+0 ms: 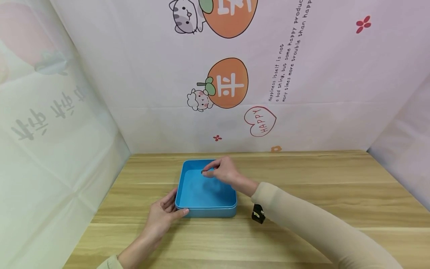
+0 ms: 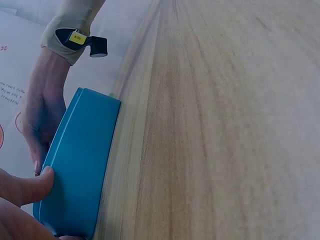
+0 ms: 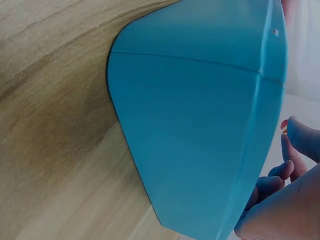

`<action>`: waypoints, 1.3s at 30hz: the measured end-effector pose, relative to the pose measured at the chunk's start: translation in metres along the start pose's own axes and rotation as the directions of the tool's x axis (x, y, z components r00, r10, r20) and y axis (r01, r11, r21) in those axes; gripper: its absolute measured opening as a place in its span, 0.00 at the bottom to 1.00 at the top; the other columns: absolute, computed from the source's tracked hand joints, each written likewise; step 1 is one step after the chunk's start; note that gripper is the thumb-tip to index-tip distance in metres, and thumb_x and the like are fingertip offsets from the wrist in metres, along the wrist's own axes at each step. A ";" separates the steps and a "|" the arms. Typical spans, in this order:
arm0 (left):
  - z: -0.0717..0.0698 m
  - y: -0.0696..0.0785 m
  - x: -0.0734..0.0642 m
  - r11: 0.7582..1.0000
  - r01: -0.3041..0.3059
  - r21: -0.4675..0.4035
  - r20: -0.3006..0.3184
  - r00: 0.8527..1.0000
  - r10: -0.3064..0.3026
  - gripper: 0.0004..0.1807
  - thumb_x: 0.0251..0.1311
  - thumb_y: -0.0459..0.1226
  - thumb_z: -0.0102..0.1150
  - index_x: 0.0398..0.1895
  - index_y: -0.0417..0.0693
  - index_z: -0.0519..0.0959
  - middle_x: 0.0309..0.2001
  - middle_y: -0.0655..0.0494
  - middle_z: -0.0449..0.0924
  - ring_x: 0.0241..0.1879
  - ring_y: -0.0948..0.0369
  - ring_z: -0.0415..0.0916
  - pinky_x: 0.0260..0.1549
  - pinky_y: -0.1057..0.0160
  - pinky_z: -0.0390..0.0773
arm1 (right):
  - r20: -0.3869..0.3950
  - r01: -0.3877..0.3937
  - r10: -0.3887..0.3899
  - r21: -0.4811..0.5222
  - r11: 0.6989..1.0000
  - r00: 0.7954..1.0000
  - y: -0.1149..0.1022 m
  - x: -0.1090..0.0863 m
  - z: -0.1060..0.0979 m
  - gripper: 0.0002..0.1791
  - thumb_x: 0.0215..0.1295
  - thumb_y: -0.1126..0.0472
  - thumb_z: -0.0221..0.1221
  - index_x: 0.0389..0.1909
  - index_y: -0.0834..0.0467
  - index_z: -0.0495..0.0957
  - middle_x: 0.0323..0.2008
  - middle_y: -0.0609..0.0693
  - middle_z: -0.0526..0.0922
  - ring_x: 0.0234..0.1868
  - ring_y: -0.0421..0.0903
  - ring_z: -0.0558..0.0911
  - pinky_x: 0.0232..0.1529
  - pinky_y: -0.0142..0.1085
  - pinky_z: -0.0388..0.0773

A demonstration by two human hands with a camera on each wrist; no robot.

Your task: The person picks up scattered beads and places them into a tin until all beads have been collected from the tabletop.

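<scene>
A shallow blue plastic box (image 1: pixel 208 213) with an open top and rounded corners stands on the wooden table. At its near left corner my left hand (image 1: pixel 160 217) grips it, thumb on the front wall and fingers along the left side. Over the inside of the box, toward the back, my right hand (image 1: pixel 226 172) pinches a small ball between thumb and forefinger. In the right wrist view this small marble-like ball (image 3: pixel 284 126) shows red-orange and white streaks. The left wrist view has the thumb (image 2: pixel 37 187) pressed on the box's side.
The wood-grain table (image 1: pixel 302 205) reaches out on both sides of the box. Behind it hangs a white printed cloth (image 1: pixel 158 123), with more cloth at left and right. A black wrist camera (image 1: pixel 258 213) sits under the right sleeve.
</scene>
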State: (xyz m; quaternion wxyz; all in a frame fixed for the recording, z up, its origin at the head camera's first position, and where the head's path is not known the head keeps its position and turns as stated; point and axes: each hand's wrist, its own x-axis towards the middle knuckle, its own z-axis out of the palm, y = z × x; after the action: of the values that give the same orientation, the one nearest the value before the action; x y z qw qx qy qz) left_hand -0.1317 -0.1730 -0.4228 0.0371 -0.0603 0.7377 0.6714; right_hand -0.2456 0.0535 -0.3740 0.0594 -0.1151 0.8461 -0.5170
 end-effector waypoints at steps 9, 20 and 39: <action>0.000 0.000 0.000 1.000 0.001 0.000 0.003 1.000 -0.001 0.48 0.60 0.28 0.76 0.81 0.38 0.61 0.80 0.35 0.56 0.76 0.40 0.59 0.64 0.49 0.74 | 0.005 -0.017 0.017 0.002 1.000 1.000 0.003 0.002 0.002 0.04 0.65 0.61 0.75 0.37 0.58 0.93 0.28 0.50 0.79 0.31 0.48 0.71 0.31 0.37 0.63; 0.001 0.001 -0.002 1.000 -0.001 -0.003 -0.002 1.000 0.001 0.48 0.59 0.28 0.77 0.81 0.38 0.62 0.79 0.34 0.57 0.76 0.40 0.60 0.64 0.51 0.75 | -0.020 0.001 0.001 0.081 0.997 1.000 0.003 -0.007 -0.013 0.06 0.67 0.63 0.72 0.42 0.61 0.92 0.24 0.49 0.70 0.28 0.47 0.69 0.30 0.35 0.60; 0.002 -0.001 0.000 1.000 0.007 0.000 -0.010 1.000 -0.007 0.47 0.59 0.26 0.75 0.81 0.39 0.62 0.79 0.33 0.57 0.76 0.40 0.59 0.64 0.51 0.74 | -0.088 0.006 0.004 0.113 0.994 0.996 0.039 -0.047 -0.078 0.13 0.70 0.61 0.70 0.49 0.66 0.89 0.33 0.53 0.80 0.35 0.48 0.70 0.32 0.35 0.67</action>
State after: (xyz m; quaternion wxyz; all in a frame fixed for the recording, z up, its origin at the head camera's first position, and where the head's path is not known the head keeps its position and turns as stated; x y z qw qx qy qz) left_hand -0.1313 -0.1711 -0.4236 0.0360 -0.0664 0.7375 0.6711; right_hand -0.2224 0.1496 -0.3739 0.0284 -0.0889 0.8172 -0.5687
